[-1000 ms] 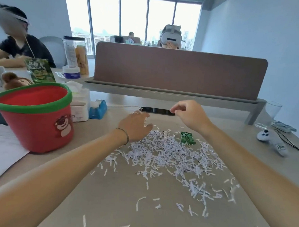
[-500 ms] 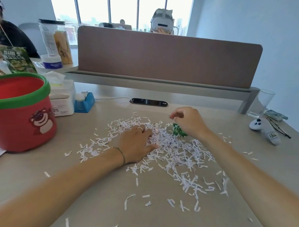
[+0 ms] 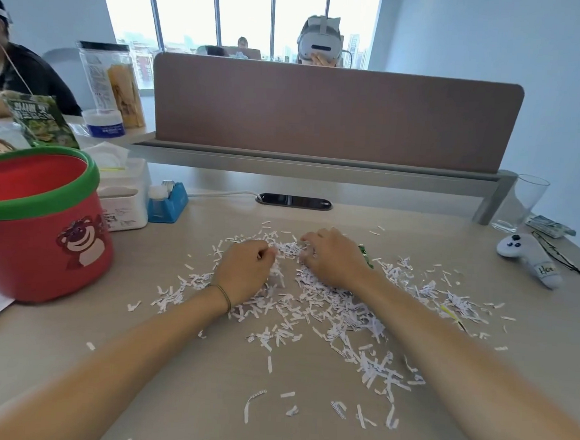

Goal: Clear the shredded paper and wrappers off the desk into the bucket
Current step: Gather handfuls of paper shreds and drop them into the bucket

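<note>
The left hand (image 3: 244, 272) rests on the shreds (image 3: 314, 307) with its fingers (image 3: 264, 253) curled into a fist round a clump of paper. The right hand (image 3: 333, 260) lies just beside it, fingers (image 3: 309, 240) bent down into the shreds at the far edge of the heap; whether they hold anything cannot be told. A green wrapper (image 3: 365, 254) shows at the outer edge of the right hand, partly hidden by it. The shreds spread across the middle of the worktop (image 3: 174, 397), densest under and between the hands, with loose strips scattered toward the near edge and to the right. The red bucket (image 3: 45, 239), green-rimmed and upright, stands on the worktop well to the left of the heap. Behind it are a tissue box (image 3: 127, 196) and a blue tape dispenser (image 3: 168, 203). At the right edge lie a white controller (image 3: 526, 255) and a glass (image 3: 522, 203).
</note>
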{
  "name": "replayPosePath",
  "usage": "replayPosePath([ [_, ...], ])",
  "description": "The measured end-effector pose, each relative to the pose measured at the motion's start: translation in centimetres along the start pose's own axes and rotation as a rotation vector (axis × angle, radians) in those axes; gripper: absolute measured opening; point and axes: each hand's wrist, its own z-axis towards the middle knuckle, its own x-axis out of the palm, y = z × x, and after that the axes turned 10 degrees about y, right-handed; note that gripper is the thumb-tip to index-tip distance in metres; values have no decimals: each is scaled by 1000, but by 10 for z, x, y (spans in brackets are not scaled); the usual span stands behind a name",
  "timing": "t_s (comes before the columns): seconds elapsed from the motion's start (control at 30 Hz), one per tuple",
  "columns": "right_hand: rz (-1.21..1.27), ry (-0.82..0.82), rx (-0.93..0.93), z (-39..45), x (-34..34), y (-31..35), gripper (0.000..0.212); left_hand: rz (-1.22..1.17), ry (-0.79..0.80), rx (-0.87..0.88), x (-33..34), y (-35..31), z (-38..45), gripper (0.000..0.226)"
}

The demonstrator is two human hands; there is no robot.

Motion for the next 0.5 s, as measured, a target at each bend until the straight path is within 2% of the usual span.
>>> replayPosePath([
  [0.1,-117,-40,-47,0,8,3,43,-95,-27,-63,-9,1,1,48],
  [0.3,-140,-149,-97,-8,13,9,29,-235,-33,-120,-20,3,5,46],
  [0.5,-153,-153,-70,-15,13,14,47,-425,-29,-197,-25,1,4,48],
])
